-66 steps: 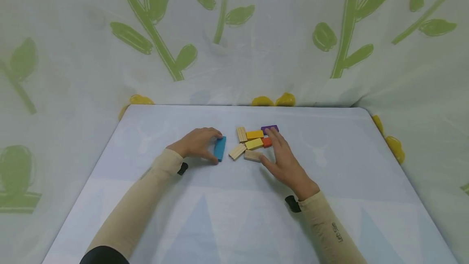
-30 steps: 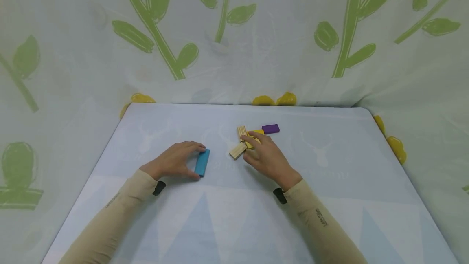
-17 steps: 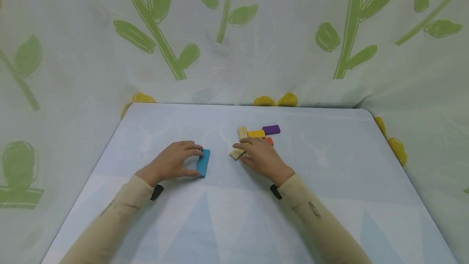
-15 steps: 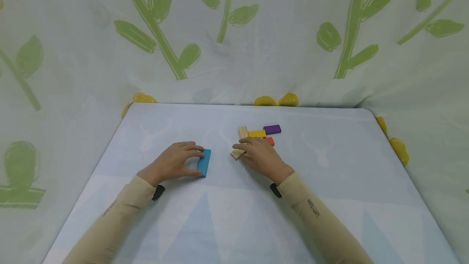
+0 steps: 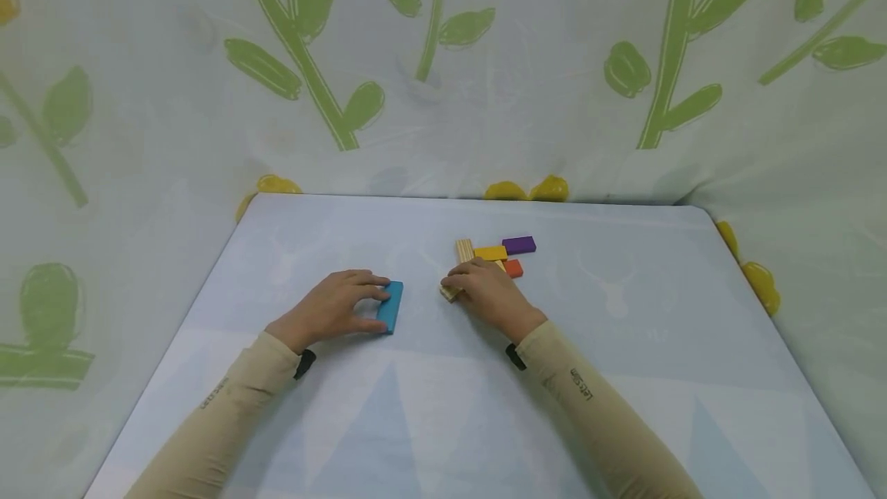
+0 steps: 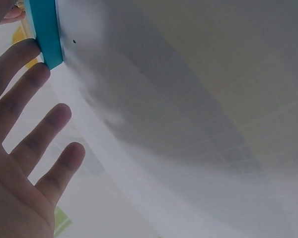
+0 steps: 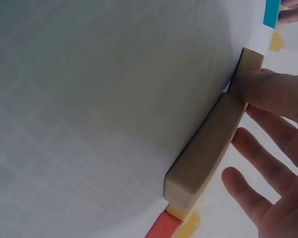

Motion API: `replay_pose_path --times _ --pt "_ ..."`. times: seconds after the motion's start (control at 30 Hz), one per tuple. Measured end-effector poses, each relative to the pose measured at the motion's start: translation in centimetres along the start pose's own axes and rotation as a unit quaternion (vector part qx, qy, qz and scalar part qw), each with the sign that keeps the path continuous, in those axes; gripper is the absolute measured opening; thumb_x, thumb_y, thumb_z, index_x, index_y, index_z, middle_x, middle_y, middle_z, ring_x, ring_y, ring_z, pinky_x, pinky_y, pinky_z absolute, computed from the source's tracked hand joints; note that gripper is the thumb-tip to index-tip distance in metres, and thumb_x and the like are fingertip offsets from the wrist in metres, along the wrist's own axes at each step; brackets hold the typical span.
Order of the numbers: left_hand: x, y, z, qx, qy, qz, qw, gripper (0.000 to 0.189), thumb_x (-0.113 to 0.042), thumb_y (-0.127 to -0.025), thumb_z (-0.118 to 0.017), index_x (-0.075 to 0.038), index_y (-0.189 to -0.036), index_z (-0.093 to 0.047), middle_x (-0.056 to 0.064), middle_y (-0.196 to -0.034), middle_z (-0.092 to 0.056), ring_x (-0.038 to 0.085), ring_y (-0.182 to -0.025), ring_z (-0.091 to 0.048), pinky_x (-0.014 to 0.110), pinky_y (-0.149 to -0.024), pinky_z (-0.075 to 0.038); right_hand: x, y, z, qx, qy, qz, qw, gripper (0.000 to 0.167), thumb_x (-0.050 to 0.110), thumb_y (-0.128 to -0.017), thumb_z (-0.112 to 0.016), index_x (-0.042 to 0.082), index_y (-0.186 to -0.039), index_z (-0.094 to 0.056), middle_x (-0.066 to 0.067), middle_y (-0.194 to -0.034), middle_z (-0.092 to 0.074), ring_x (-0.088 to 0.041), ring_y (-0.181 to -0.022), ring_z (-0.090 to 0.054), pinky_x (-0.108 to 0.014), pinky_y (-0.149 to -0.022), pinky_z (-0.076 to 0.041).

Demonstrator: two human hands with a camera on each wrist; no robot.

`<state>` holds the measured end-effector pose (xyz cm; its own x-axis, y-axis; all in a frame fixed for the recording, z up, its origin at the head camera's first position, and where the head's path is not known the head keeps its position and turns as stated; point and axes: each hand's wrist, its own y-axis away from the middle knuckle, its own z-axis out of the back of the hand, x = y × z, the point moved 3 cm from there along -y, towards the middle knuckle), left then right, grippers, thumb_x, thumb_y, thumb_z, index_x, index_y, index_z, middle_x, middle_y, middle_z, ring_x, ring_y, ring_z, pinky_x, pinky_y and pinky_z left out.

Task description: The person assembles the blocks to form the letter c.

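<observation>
My left hand [image 5: 330, 305] holds a flat blue wooden block [image 5: 394, 307] between thumb and fingers, low over the table. In the left wrist view two fingertips rest against the blue block [image 6: 44, 37], while the other fingers spread free. My right hand [image 5: 492, 295] bends over a small group of blocks and pinches a plain wooden block [image 5: 449, 293] at its left side. The right wrist view has the thumb on this plain block [image 7: 251, 59], right where a second plain block [image 7: 208, 144] begins; the fingertips' far side is partly hidden.
Behind the right hand lie a striped wooden block [image 5: 464, 250], an orange-yellow block [image 5: 490, 252], a purple block [image 5: 519, 245] and a red-orange block [image 5: 513, 268]. A paler yellow block is mostly covered by the hand. The white table [image 5: 596, 406] meets a flower-patterned curtain [image 5: 527, 98] behind.
The left hand has drawn the blue block left and nearer, away from the group. My right hand has moved left from the group's right side onto the plain block.
</observation>
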<state>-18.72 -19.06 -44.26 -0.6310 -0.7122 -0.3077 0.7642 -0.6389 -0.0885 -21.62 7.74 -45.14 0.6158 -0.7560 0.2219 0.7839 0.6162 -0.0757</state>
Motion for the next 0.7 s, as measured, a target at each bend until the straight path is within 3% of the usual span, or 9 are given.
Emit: replay_pose_path --times 0.4,0.7 --pt "0.07 0.2 -0.18 -0.008 0.004 -0.002 1.0 0.058 -0.047 -0.081 -0.084 -0.011 -0.126 -0.073 0.004 -0.14 -0.062 0.028 -0.13 -0.056 0.05 -0.109 -0.043 -0.13 -0.27 0.12 -0.013 0.008 0.003 0.9999 0.034 0.018 -0.09 -0.08 0.022 -0.123 -0.076 0.006 -0.116 -0.073 -0.015 -0.107 -0.064 -0.028 -0.096 -0.052" --pt "-0.5 0.12 0.15 -0.004 -0.025 -0.029 0.9993 0.057 -0.043 -0.082 -0.084 -0.009 -0.126 -0.073 0.006 -0.136 -0.065 0.032 -0.127 -0.058 0.052 -0.106 -0.045 0.11 -0.38 0.11 -0.013 -0.006 -0.004 0.9999 0.03 0.016 -0.091 -0.078 0.021 -0.121 -0.077 0.005 -0.113 -0.074 -0.017 -0.105 -0.064 -0.03 -0.094 -0.053"
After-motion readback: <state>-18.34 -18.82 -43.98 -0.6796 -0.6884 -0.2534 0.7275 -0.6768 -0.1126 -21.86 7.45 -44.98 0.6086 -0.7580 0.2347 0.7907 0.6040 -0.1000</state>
